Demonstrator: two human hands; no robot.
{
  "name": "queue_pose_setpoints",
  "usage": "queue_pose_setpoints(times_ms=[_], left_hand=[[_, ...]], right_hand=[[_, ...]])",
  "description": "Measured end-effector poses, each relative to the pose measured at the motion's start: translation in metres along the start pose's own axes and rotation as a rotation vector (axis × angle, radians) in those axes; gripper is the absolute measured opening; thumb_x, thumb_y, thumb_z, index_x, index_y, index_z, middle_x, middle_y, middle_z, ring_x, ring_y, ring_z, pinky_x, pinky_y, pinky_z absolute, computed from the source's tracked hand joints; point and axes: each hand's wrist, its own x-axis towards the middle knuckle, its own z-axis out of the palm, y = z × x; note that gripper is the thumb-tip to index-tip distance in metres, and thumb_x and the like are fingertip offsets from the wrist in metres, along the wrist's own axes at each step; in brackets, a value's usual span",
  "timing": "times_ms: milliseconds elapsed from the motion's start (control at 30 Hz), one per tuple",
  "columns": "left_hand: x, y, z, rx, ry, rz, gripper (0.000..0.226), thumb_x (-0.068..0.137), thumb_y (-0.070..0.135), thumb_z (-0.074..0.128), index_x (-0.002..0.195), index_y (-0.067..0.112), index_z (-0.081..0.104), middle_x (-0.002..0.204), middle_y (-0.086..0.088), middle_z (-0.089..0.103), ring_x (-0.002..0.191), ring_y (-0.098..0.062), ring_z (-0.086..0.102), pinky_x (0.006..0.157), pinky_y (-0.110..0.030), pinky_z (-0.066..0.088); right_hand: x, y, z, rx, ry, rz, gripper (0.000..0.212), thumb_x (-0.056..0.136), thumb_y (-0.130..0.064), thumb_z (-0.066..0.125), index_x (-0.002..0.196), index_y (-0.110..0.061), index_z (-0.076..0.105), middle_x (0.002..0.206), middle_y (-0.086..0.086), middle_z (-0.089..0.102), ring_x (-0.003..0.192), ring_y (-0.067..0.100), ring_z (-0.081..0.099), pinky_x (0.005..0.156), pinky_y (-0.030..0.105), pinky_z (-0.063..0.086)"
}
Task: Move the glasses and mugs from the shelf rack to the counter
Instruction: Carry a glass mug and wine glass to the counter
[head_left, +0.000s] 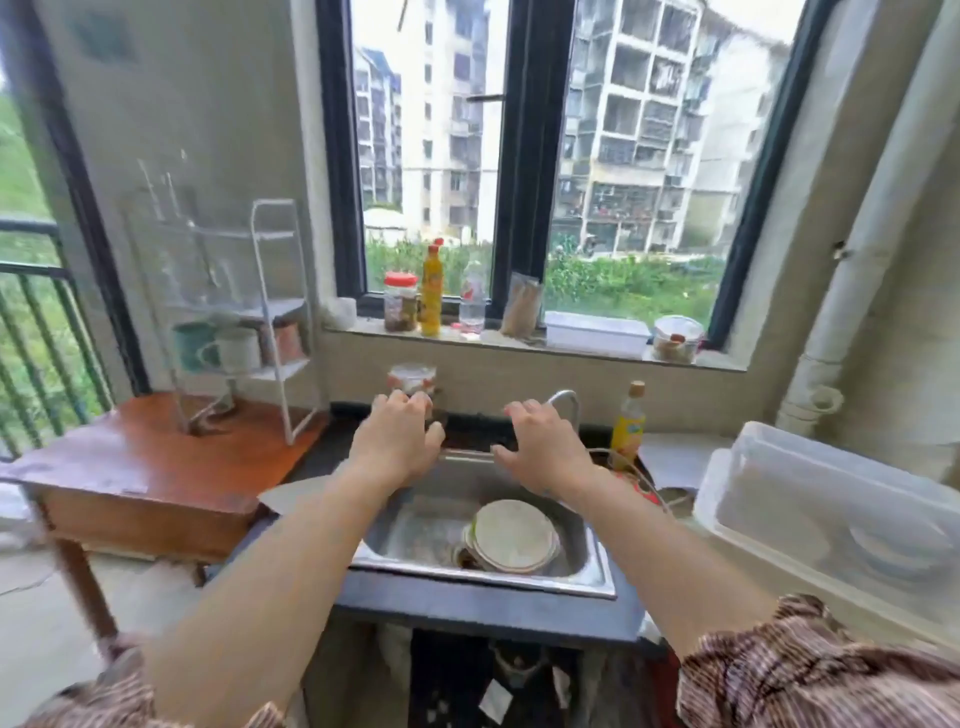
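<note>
Left hand (397, 441) above sink (405, 525) back edge, grip wide, fingers spread, just in front of glass (412, 378) on worktop ledge. Right hand (540, 441) beside tap, grip wide, empty. Mugs (236, 349) on white shelf rack (280, 312), lower tier, on wooden table.

Bright, diffuse daylight enters through the window (524, 156) beyond the hands (397, 441), with the sky at its top blown out to white; shadows are soft and weak, the deepest dark lying under the sink (597, 566) below the forearms. Motion blur smears the whole frame, strongest on the shelf rack (275, 312) left of the hands, where the mugs (234, 348) lose their edges. Wide-angle distortion bows the window frame and the pipe (852, 291) far right of the hands.
</note>
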Motion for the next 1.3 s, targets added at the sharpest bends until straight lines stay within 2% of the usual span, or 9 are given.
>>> queue_pose_setpoints(times_ms=[167,300,433,700,900,1000,1067,1167,1300], left_hand=[[0.069,-0.086,-0.037,0.083,0.067,-0.063,0.041,0.093,0.034,0.044,0.128,0.014,0.048,0.125,-0.016,0.052,0.122,-0.031,0.04,0.1,-0.045,0.039],[0.128,-0.149,-0.058,0.131,0.068,-0.12,0.043,0.092,0.035,0.043,0.13,0.015,0.047,0.128,-0.015,0.05,0.124,-0.031,0.038,0.1,-0.044,0.038],[0.177,-0.212,-0.081,0.086,0.116,-0.211,0.036,0.092,0.036,0.043,0.121,0.017,0.054,0.124,-0.013,0.054,0.121,-0.03,0.041,0.097,-0.044,0.039],[0.256,-0.32,-0.124,0.03,0.237,-0.307,0.041,0.092,0.036,0.045,0.128,0.018,0.05,0.13,-0.013,0.05,0.123,-0.028,0.043,0.098,-0.041,0.039],[0.33,-0.418,-0.157,0.039,0.344,-0.278,0.043,0.092,0.035,0.048,0.131,0.017,0.05,0.133,-0.012,0.051,0.123,-0.027,0.045,0.094,-0.038,0.041],[0.372,-0.469,-0.173,-0.074,0.383,-0.256,0.039,0.092,0.035,0.046,0.127,0.018,0.052,0.128,-0.01,0.053,0.112,-0.025,0.05,0.085,-0.034,0.041],[0.399,-0.499,-0.181,-0.16,0.38,-0.235,0.041,0.092,0.037,0.045,0.128,0.018,0.05,0.129,-0.01,0.053,0.111,-0.025,0.052,0.086,-0.035,0.042],[0.437,-0.533,-0.191,-0.265,0.392,-0.184,0.05,0.089,0.041,0.046,0.132,0.015,0.046,0.134,-0.009,0.05,0.121,-0.027,0.048,0.094,-0.038,0.04],[0.481,-0.56,-0.203,-0.432,0.442,-0.129,0.056,0.089,0.043,0.049,0.136,0.013,0.041,0.133,-0.008,0.051,0.121,-0.025,0.049,0.099,-0.038,0.039]], right_hand=[[0.108,-0.066,0.015,0.019,0.029,-0.159,0.043,0.089,-0.034,0.053,0.126,-0.012,0.05,0.127,0.01,0.054,0.119,0.03,0.046,0.093,0.044,0.042],[0.195,-0.115,0.033,0.029,0.023,-0.238,0.047,0.09,-0.035,0.054,0.13,-0.01,0.047,0.132,0.01,0.052,0.123,0.03,0.044,0.098,0.045,0.041],[0.27,-0.16,0.046,0.049,0.041,-0.288,0.054,0.09,-0.036,0.055,0.136,-0.01,0.043,0.132,0.013,0.051,0.123,0.031,0.044,0.098,0.043,0.041],[0.387,-0.244,0.054,0.147,0.112,-0.375,0.052,0.089,-0.035,0.058,0.134,-0.011,0.046,0.13,0.01,0.054,0.118,0.027,0.048,0.098,0.045,0.044],[0.482,-0.314,0.065,0.149,0.206,-0.394,0.055,0.088,-0.036,0.06,0.135,-0.011,0.045,0.134,0.009,0.053,0.121,0.027,0.046,0.097,0.04,0.04],[0.53,-0.354,0.071,0.175,0.268,-0.372,0.054,0.089,-0.036,0.058,0.135,-0.012,0.045,0.134,0.008,0.053,0.123,0.026,0.046,0.098,0.039,0.04],[0.563,-0.38,0.074,0.213,0.275,-0.351,0.053,0.089,-0.034,0.058,0.135,-0.012,0.045,0.135,0.007,0.052,0.125,0.024,0.044,0.098,0.036,0.039],[0.611,-0.413,0.079,0.233,0.259,-0.307,0.053,0.089,-0.034,0.057,0.136,-0.012,0.045,0.137,0.006,0.051,0.127,0.022,0.041,0.099,0.036,0.039],[0.669,-0.44,0.084,0.333,0.29,-0.189,0.048,0.089,-0.034,0.057,0.131,-0.011,0.051,0.133,0.006,0.055,0.124,0.024,0.048,0.098,0.035,0.04]])
